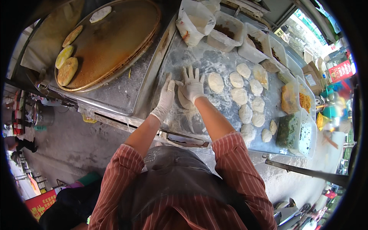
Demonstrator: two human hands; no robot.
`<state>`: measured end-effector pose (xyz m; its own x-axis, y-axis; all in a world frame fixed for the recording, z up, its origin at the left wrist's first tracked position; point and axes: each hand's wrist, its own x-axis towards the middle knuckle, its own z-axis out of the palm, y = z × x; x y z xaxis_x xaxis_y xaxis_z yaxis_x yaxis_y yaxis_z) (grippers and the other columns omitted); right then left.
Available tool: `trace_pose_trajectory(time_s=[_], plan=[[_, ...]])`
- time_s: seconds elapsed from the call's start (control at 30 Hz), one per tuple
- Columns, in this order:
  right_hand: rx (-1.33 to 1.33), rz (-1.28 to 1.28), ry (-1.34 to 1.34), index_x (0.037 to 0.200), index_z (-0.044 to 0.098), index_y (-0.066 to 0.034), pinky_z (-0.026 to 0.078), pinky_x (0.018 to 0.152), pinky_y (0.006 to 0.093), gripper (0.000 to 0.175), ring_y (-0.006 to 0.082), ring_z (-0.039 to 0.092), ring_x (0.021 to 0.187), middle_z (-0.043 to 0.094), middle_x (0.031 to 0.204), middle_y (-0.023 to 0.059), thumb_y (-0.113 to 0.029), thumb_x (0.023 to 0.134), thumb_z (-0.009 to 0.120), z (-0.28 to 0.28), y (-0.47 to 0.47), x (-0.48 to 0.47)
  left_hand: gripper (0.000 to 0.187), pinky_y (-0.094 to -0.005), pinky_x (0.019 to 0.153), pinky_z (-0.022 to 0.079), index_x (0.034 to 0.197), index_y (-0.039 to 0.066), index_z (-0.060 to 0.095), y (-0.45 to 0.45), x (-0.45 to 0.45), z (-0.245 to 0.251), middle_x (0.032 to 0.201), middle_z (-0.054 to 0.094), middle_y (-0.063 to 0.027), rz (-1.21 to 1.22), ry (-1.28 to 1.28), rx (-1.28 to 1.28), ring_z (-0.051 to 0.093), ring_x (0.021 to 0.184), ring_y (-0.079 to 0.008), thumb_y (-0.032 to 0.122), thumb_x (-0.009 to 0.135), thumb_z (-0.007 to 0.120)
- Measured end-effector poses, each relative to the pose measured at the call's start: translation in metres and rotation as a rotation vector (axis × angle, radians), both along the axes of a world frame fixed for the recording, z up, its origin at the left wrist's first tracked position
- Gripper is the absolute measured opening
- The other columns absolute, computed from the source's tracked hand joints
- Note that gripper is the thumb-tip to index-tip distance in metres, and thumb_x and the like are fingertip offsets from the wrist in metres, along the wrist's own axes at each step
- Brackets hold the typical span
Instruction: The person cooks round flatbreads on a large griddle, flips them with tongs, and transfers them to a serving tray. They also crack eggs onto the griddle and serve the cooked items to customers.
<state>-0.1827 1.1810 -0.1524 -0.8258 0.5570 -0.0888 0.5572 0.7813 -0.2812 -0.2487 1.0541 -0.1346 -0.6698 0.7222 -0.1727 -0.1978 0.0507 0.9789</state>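
Note:
Both of my hands wear thin white gloves and rest on a floured metal worktop (189, 59). My right hand (193, 84) presses flat with its fingers spread over a round of dough (185, 100), whose near part shows below the palm. Just left of that dough, my left hand (166, 97) stands on its edge with straight fingers, holding nothing. Whether it touches the dough cannot be made out. Closest to my right hand on its other side lies a floured dough round (215, 82). Several more dough pieces (239, 96) sit farther right in loose rows.
To the left is a large round griddle (115, 43) with several flatbreads (67, 71) along its rim. Plastic tubs of filling (254, 46) line the back. At right stand a tub of orange shreds (297, 96) and one of chopped greens (296, 133). A flour bag (195, 24) stands behind.

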Motion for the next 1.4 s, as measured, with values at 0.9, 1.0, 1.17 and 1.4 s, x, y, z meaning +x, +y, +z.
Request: trace_pose_trajectory(time_s=[0.9, 1.0, 1.17, 1.4], plan=[[0.28, 0.415, 0.205, 0.142, 0.034, 0.0121, 0.023, 0.119, 0.0399, 0.078, 0.0353, 0.028, 0.143, 0.032, 0.15, 0.028, -0.052, 0.098, 0.04, 0.015, -0.015, 0.085, 0.085, -0.0559, 0.119, 0.005, 0.155, 0.008, 0.017, 0.002, 0.023, 0.013, 0.162, 0.016, -0.0139, -0.726, 1.588, -0.829, 0.01, 0.151, -0.0256, 0.054, 0.092, 0.049], [0.2, 0.481, 0.056, 0.146, 0.025, 0.0106, 0.027, 0.118, 0.0404, 0.087, 0.0363, 0.026, 0.144, 0.029, 0.15, 0.0315, -0.055, 0.094, 0.047, 0.005, -0.003, 0.077, 0.079, -0.057, 0.119, 0.003, 0.156, 0.009, 0.014, 0.01, 0.014, 0.022, 0.163, 0.012, -0.0103, -0.82, 1.347, -0.987, 0.009, 0.151, -0.0235, 0.051, 0.096, 0.044], [-0.414, 0.31, 0.077, 0.147, 0.023, 0.006, 0.03, 0.114, 0.0407, 0.082, 0.0368, 0.032, 0.139, 0.028, 0.149, 0.0304, -0.057, 0.098, 0.04, 0.002, 0.029, 0.06, 0.071, -0.0546, 0.12, 0.002, 0.156, 0.01, 0.013, 0.023, 0.003, 0.009, 0.163, 0.014, -0.0048, -0.64, 1.547, -0.986, 0.011, 0.151, -0.0205, 0.045, 0.099, 0.037], [-0.216, 0.394, 0.259, 0.111, 0.063, -0.0065, 0.051, 0.08, 0.047, 0.043, 0.0364, 0.066, 0.093, 0.068, 0.1, 0.0168, -0.044, 0.096, 0.049, 0.019, 0.07, 0.033, 0.07, -0.0515, 0.121, 0.012, 0.154, 0.007, 0.02, 0.037, -0.003, 0.003, 0.161, 0.015, -0.016, -1.086, 1.202, -0.927, 0.014, 0.149, -0.0326, 0.041, 0.097, 0.043]])
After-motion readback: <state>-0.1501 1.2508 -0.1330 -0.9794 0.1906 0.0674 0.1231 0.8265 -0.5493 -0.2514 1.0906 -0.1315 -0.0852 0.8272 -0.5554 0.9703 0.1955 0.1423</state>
